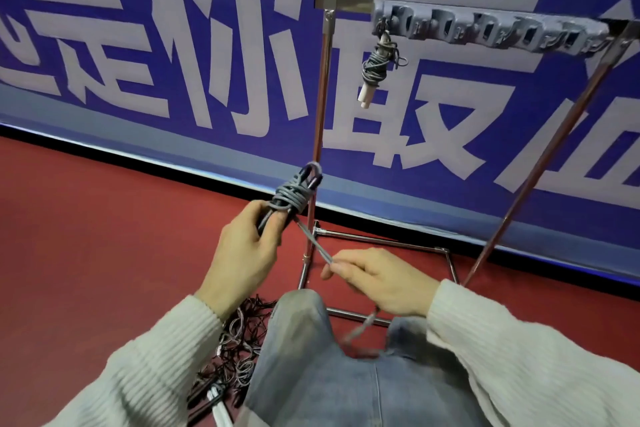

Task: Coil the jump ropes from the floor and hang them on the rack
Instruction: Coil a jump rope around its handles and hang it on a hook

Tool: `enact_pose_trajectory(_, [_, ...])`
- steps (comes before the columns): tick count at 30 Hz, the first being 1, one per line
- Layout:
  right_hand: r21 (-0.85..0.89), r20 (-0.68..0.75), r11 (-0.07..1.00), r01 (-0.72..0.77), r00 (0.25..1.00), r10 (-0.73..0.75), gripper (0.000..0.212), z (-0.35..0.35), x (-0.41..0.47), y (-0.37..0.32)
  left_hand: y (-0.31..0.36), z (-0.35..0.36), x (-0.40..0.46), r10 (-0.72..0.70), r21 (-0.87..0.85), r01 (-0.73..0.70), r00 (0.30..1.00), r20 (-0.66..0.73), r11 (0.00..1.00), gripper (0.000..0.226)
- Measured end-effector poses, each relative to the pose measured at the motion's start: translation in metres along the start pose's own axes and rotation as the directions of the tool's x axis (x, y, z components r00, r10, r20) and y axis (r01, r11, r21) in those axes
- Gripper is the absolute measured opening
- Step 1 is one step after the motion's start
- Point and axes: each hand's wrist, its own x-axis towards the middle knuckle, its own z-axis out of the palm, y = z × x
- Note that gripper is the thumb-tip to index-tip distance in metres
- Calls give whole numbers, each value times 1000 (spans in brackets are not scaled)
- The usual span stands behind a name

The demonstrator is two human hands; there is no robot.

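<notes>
The left hand (242, 246) grips a coiled grey jump rope bundle (294, 192) in front of the chrome metal rack (320, 87), while the right hand (377, 282) pinches its taut free strand (313, 243). Another wound grey rope with white handles (375, 68) hangs from the rack's grey hook strip (485, 26); tangled dark ropes (235, 347) lie on the red floor (86, 236).
</notes>
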Motion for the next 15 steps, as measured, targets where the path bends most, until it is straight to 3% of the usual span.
enact_pose_trajectory(3, [-351, 18, 933, 82, 997, -81, 29, 4, -5, -11, -23, 6, 2, -42, 206, 23, 996, 85, 978, 18])
enact_pose_trajectory(5, [-542, -5, 831, 126, 988, -153, 31, -2, 1, -16, -33, 12, -2, -3, 410, -78, 981, 194, 909, 22])
enact_pose_trajectory(7, [-568, -93, 814, 123, 973, -212, 34, -19, 12, -20, -33, 18, -10, 81, 560, -272, 936, 342, 783, 24])
enact_pose_trajectory(9, [-504, -156, 858, 94, 968, -197, 28, -40, 22, -20, -26, 19, -18, 246, 501, -492, 843, 478, 713, 28])
enact_pose_trajectory(11, [-352, -166, 935, 45, 980, -110, 21, -52, 30, -14, -17, 13, -24, 375, 375, -613, 754, 539, 695, 29])
enact_pose_trajectory(13, [-263, -145, 965, -16, 989, -23, 27, -55, 34, -4, -9, 4, -28, 418, 179, -572, 746, 518, 800, 22])
enact_pose_trajectory(15, [-183, -141, 982, -55, 990, 29, 30, -48, 33, 4, 0, -3, -31, 335, -114, -320, 812, 477, 940, 18])
